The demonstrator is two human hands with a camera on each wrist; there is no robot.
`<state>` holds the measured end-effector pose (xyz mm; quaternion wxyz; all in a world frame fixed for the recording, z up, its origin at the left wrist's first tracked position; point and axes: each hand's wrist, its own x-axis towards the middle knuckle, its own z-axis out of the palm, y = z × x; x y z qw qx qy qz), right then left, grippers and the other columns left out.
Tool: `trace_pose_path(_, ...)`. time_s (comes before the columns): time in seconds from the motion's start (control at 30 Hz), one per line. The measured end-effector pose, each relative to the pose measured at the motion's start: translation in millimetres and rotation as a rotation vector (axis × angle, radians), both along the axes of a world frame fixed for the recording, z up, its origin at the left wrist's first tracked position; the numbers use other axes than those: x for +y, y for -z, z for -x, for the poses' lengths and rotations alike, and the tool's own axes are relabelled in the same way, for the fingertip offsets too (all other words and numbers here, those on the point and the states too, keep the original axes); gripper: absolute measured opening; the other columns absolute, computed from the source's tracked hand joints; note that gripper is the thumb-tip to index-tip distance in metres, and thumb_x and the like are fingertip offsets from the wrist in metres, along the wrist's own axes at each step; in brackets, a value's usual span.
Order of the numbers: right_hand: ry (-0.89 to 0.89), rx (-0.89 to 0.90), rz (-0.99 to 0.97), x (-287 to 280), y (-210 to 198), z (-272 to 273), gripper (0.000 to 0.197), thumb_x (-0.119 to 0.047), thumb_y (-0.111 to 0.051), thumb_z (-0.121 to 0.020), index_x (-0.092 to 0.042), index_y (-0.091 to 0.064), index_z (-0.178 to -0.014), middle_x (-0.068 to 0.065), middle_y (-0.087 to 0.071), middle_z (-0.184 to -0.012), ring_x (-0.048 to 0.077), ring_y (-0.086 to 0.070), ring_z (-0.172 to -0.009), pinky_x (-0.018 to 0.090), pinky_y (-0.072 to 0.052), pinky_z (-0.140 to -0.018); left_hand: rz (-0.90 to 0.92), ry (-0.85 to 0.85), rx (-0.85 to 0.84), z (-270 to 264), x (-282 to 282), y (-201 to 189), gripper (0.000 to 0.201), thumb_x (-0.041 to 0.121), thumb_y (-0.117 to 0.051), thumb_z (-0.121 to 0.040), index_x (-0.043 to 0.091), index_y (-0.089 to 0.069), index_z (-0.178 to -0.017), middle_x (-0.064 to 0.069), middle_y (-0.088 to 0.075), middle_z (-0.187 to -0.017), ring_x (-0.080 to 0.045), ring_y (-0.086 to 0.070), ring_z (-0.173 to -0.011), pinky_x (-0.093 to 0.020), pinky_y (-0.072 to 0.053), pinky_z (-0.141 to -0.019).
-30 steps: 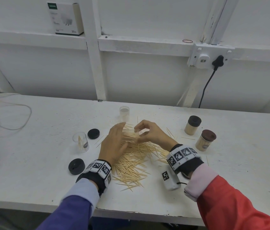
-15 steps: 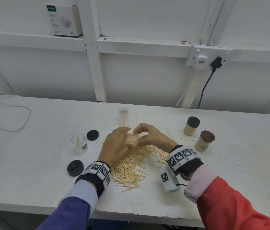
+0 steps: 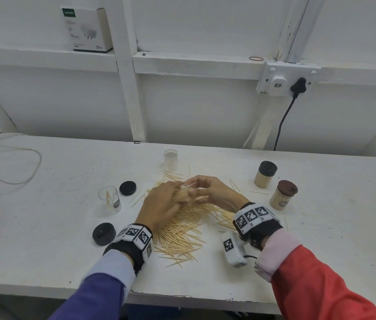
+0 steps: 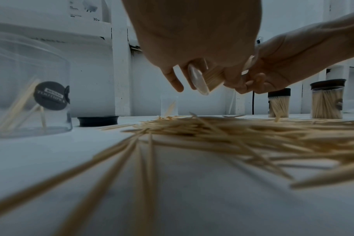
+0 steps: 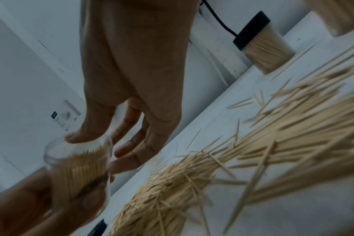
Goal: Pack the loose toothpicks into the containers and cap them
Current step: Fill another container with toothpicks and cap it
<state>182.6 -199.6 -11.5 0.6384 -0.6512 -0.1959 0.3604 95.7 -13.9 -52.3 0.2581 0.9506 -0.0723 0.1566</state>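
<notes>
A heap of loose toothpicks (image 3: 182, 234) lies mid-table. Just above it my left hand (image 3: 161, 204) grips a small clear container (image 3: 183, 195) packed with toothpicks and tipped on its side. In the left wrist view its round base (image 4: 198, 81) faces the camera. My right hand (image 3: 207, 190) meets it from the right. Its thumb (image 5: 85, 135) lies on the container's open rim (image 5: 79, 159), and a fingertip (image 5: 121, 166) touches the side. Two filled, capped containers (image 3: 265, 174) (image 3: 283, 197) stand at the right.
An empty clear container (image 3: 170, 159) stands behind the heap, and another with a few toothpicks (image 3: 110, 202) stands to the left. Two loose black caps (image 3: 127, 188) (image 3: 103, 233) lie near it. Cables (image 3: 20, 162) trail at the far left. A socket and plug (image 3: 298, 85) are on the wall.
My left hand has gone from lying flat on the heap to curling round the filled container. My right hand has closed in on its mouth, and both hands now meet just above the heap.
</notes>
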Motion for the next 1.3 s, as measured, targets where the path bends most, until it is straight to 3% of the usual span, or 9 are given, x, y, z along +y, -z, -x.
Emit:
trace_pose_path(0.1,0.123,-0.069,0.076,-4,-5,-6,0.031,-0.018,-0.069,-0.089,-0.005,-0.063,-0.116,0.006,-0.066,-0.098,0.017,-0.065,-0.081,0.027,-0.055,-0.067,0.019,-0.099,-0.021,1,1,-2,0.052,0.039,-0.065,-0.086,0.016,-0.051,-0.130,-0.002,-0.060,-0.118,-0.020,-0.056,-0.104,-0.037,-0.044,-0.087)
trace_pose_path(0.2,0.169,-0.345,0.414,-6,-2,-12,0.033,-0.028,-0.071,-0.087,-0.009,-0.063,-0.113,0.006,-0.064,-0.103,0.015,-0.061,-0.081,0.024,-0.050,-0.063,-0.005,-0.142,-0.020,1,1,-4,0.050,0.034,-0.068,-0.086,0.015,-0.052,-0.130,-0.003,-0.061,-0.116,-0.023,-0.057,-0.104,-0.037,-0.043,-0.088)
trace_pose_path(0.3,-0.035,-0.673,0.896,-6,10,-11,0.063,-0.041,-0.075,-0.081,-0.015,-0.051,-0.133,0.006,-0.050,-0.132,0.023,-0.049,-0.120,0.033,-0.044,-0.093,-0.013,-0.142,-0.007,2,0,-4,0.050,0.034,-0.070,-0.085,0.014,-0.054,-0.129,-0.004,-0.062,-0.115,-0.024,-0.058,-0.103,-0.038,-0.043,-0.088)
trace_pose_path(0.37,-0.112,-0.738,1.004,-2,15,-5,0.082,-0.055,-0.072,-0.078,-0.015,-0.041,-0.143,0.008,-0.040,-0.143,0.026,-0.038,-0.131,0.040,-0.038,-0.104,-0.011,-0.154,-0.009,1,0,-4,0.050,0.034,-0.070,-0.085,0.014,-0.054,-0.128,-0.003,-0.062,-0.114,-0.024,-0.058,-0.103,-0.039,-0.043,-0.089)
trace_pose_path(0.53,-0.163,-0.843,1.034,19,24,4,0.094,-0.071,-0.064,-0.074,-0.011,-0.036,-0.140,0.011,-0.042,-0.141,0.029,-0.038,-0.127,0.044,-0.037,-0.101,-0.032,-0.210,-0.003,3,0,-5,0.049,0.032,-0.070,-0.084,0.014,-0.055,-0.127,-0.004,-0.062,-0.114,-0.025,-0.057,-0.103,-0.039,-0.043,-0.087)
trace_pose_path(0.87,-0.183,-1.039,1.054,36,27,9,0.049,-0.046,-0.062,-0.084,-0.013,-0.053,-0.119,0.008,-0.047,-0.121,0.026,-0.043,-0.115,0.039,-0.035,-0.091,-0.080,-0.300,0.066,7,1,-9,0.045,0.020,-0.064,-0.086,0.012,-0.053,-0.129,-0.006,-0.059,-0.120,-0.028,-0.054,-0.109,-0.040,-0.040,-0.085)
trace_pose_path(0.97,-0.173,-1.091,1.034,38,27,10,0.047,-0.042,-0.062,-0.084,-0.011,-0.053,-0.118,0.007,-0.048,-0.121,0.026,-0.044,-0.115,0.038,-0.036,-0.091,-0.075,-0.296,0.051,7,1,-10,0.045,0.019,-0.065,-0.085,0.012,-0.054,-0.128,-0.007,-0.060,-0.119,-0.028,-0.055,-0.108,-0.040,-0.041,-0.084)
trace_pose_path(1.1,-0.175,-1.091,1.008,42,30,13,0.060,-0.054,-0.060,-0.085,-0.010,-0.050,-0.126,0.007,-0.050,-0.126,0.025,-0.044,-0.119,0.040,-0.037,-0.096,-0.074,-0.291,0.037,7,1,-8,0.045,0.018,-0.067,-0.083,0.011,-0.056,-0.126,-0.007,-0.062,-0.116,-0.029,-0.056,-0.106,-0.040,-0.043,-0.082)
trace_pose_path(1.3,-0.210,-1.093,0.997,45,26,12,0.033,-0.033,-0.054,-0.093,-0.006,-0.055,-0.113,0.011,-0.055,-0.115,0.029,-0.051,-0.109,0.035,-0.036,-0.082,-0.097,-0.287,0.046,6,3,-6,0.046,0.018,-0.068,-0.081,0.010,-0.056,-0.124,-0.008,-0.062,-0.114,-0.030,-0.057,-0.103,-0.041,-0.044,-0.080)
